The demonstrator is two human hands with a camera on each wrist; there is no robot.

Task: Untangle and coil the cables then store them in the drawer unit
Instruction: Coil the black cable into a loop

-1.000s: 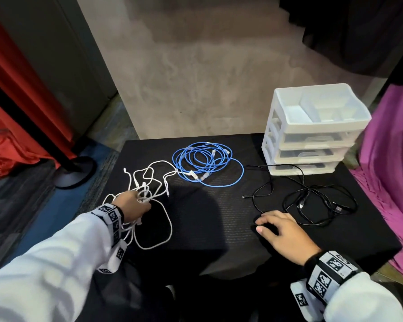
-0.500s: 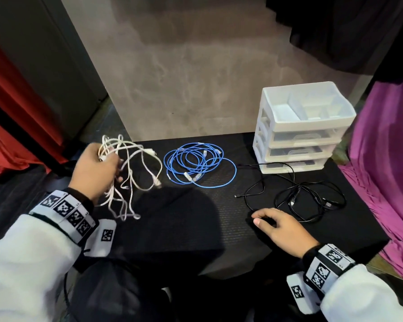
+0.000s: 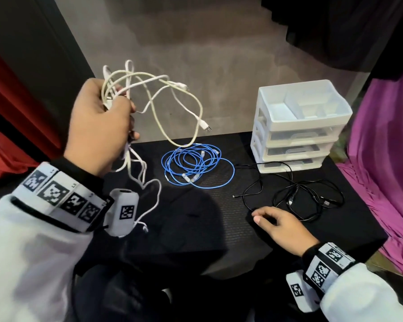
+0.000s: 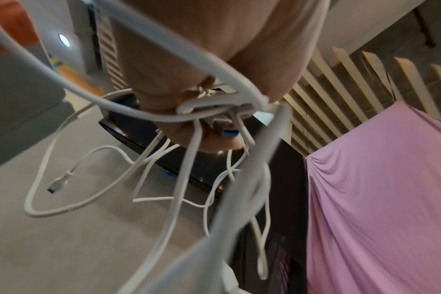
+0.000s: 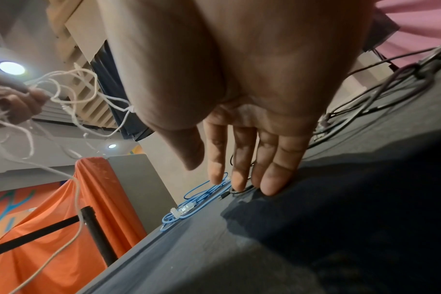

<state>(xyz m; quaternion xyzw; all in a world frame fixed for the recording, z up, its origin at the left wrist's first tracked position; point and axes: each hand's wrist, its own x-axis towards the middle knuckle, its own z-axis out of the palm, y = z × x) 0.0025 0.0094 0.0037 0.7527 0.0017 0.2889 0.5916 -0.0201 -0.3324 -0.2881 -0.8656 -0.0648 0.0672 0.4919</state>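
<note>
My left hand is raised above the table's left side and grips a tangled bunch of white cables, whose loops and plugs dangle below and to the right. In the left wrist view the white cables hang from my curled fingers. A blue cable lies loosely coiled at the table's middle back. A tangle of black cables lies at the right, in front of the white drawer unit. My right hand rests with straight fingers on the table, just left of the black cables.
The drawer unit has three shut drawers and an open top tray with dividers. Purple cloth hangs at the table's right edge, red cloth at the far left. A grey wall stands behind the table.
My left hand has lifted the white cables off the table, up and toward the middle. My right hand has stayed where it was on the table.
</note>
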